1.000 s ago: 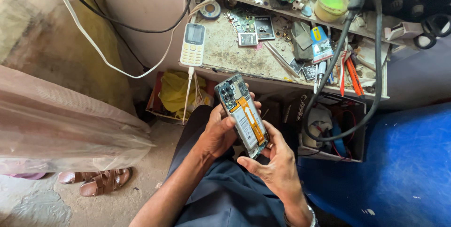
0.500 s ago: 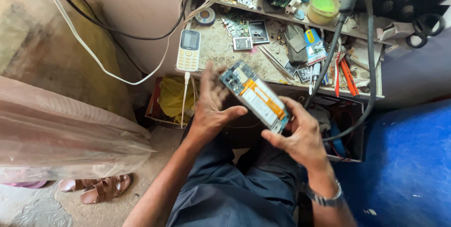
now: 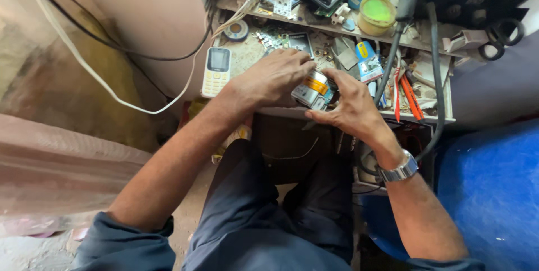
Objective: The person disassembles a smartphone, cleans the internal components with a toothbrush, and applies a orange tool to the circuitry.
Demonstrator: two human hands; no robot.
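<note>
Now an opened phone (image 3: 313,87), its back cover off and an orange-labelled battery showing, is grasped between both hands at the front edge of the table (image 3: 348,115). The left hand (image 3: 269,77) is laid over the phone's left end from above, its fingers curled down onto it in a closed grip. The right hand (image 3: 349,105) is pressed against the phone's right and lower side, thumb stretched along the near edge and fingers bent at the far side; its grip is likewise closed on the phone. A metal wristwatch (image 3: 400,170) is worn on the right wrist.

Just left of the left hand, a white keypad phone (image 3: 216,70) is seen lying flat on the table, with a white cable (image 3: 112,94) looping away from that corner down the wall. Behind the hands, a small roll of solder wire (image 3: 236,30) and loose circuit parts are scattered over the table top. To the right of the right hand, a blue and yellow packet (image 3: 368,60) is seen, and beyond it some red-handled tools (image 3: 412,97) near the table's right edge. A thick black hose (image 3: 435,69) is hung across that side. Farther back, a round green-lidded tub (image 3: 377,14) is set on a raised shelf. Dark blue trousers (image 3: 269,220) fill the lower middle of the view.
</note>
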